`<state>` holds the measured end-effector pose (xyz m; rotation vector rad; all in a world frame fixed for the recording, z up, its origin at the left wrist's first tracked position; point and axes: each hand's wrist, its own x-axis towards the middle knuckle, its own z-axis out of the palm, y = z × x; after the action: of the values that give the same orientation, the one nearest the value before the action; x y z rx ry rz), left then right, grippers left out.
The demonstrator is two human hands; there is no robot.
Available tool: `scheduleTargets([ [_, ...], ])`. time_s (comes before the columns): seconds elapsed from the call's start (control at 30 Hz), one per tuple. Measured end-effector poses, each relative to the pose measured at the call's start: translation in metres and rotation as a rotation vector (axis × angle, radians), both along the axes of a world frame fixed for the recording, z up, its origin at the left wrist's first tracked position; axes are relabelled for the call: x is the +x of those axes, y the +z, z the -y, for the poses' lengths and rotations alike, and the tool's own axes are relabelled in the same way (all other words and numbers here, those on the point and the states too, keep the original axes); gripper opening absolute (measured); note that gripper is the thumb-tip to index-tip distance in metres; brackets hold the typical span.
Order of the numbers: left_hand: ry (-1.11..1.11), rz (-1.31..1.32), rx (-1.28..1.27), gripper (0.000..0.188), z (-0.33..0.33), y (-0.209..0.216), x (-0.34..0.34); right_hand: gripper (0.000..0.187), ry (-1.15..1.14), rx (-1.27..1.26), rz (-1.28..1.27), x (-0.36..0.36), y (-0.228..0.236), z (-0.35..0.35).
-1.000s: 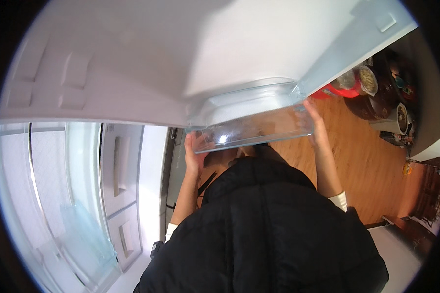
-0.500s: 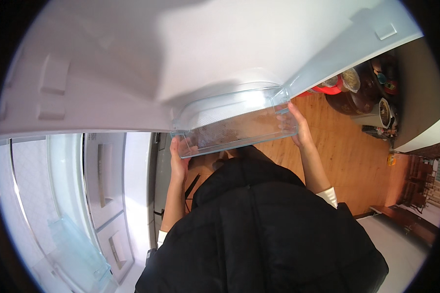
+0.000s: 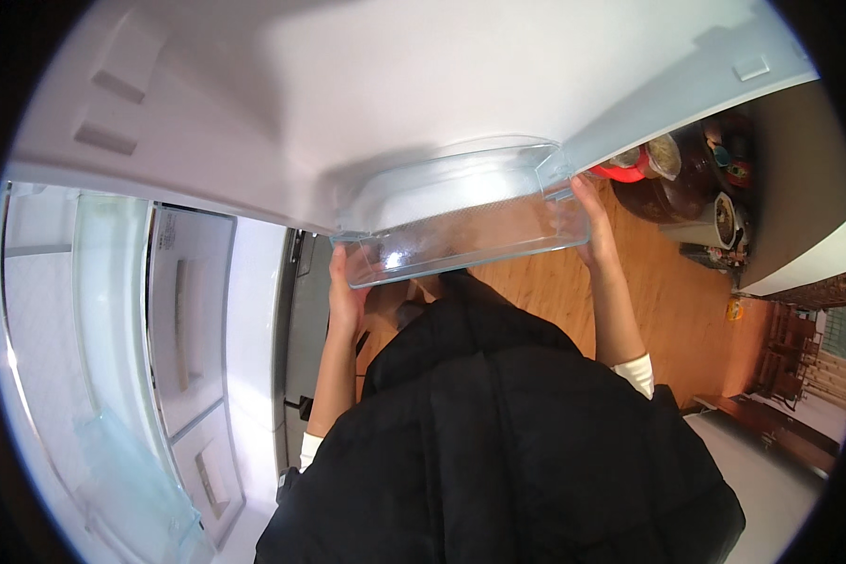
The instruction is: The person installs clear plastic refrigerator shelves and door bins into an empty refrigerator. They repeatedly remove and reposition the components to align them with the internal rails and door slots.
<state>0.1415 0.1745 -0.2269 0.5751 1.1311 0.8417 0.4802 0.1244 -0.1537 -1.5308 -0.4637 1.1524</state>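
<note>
I have the clear plastic door bin [image 3: 479, 235] between both hands, up against the white inner panel of the refrigerator door [image 3: 423, 75], near that panel's lower edge. My left hand [image 3: 346, 291] has its grip around the bin's left end, thumb on the near side and fingertips showing through the clear wall; my right hand [image 3: 594, 226] holds the right end the same way, thumb lying along the corner. Compared with half a second ago, the door's edge on the left runs at a steeper slant and the bin sits a little higher in my view, yet bin, panel and hands keep nearly the same arrangement. I take that as a turn of the head or a swing of the door rather than the bin sliding, so for the handling the two-ended hold looks steady. Whether the bin's ends are hooked on the panel or loose, I cannot tell. Off to the left stand the white drawers [image 3: 188, 310], and to the right the wooden floor [image 3: 667, 320] stretches past a red container [image 3: 620, 173] and a dark brown jar [image 3: 656, 199]
</note>
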Motion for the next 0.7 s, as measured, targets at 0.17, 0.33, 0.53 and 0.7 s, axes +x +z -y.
scheduleTargets([
  [0.17,-0.003,-0.019,0.024,0.083,0.001,-0.002,-0.002,0.076,-0.013,-0.021,0.000,-0.004,0.001,-0.002],
  [0.33,-0.025,-0.044,0.039,0.085,0.001,-0.008,-0.006,0.072,0.044,0.007,-0.004,0.000,-0.007,-0.003],
  [0.53,-0.127,-0.253,0.084,0.077,-0.004,0.012,-0.012,0.069,0.095,0.043,0.042,0.003,-0.012,-0.002],
  [0.7,-0.457,-1.408,0.414,0.043,0.001,0.087,-0.014,0.067,0.113,0.062,-0.004,0.004,-0.014,-0.003],
])
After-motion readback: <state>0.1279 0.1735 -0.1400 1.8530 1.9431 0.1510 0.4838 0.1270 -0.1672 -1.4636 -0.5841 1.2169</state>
